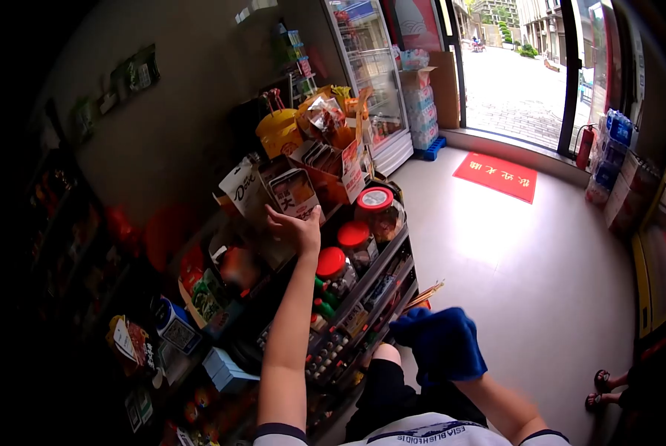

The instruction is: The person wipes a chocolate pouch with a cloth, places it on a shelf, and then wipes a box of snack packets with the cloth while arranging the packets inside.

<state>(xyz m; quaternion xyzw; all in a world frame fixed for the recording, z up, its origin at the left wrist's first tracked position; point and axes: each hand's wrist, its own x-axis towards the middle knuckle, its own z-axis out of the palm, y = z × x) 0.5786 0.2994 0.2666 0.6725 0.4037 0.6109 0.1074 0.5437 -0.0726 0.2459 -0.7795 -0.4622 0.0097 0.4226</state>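
Note:
My left hand (297, 229) reaches over the counter and grips the lower end of a snack box (296, 195) printed with Chinese characters, fingers and thumb at its two sides. A white Dove box (242, 186) stands just left of it, and an open carton of packets (333, 167) is behind to the right. Low on the right, my right hand (467, 383) holds a dark blue cloth (441, 342), which drapes over and hides its fingers. Red-lidded jars (336, 269) line the shelf edge to the right of my left forearm.
A yellow tub (279, 132) sits at the back of the counter. Left are a QR code stand (177, 331) and a light blue box (227, 370). Beyond stand a glass-door fridge (374, 82), stacked bottles and a red doormat (496, 177). Someone's sandalled feet (600, 392) show at lower right.

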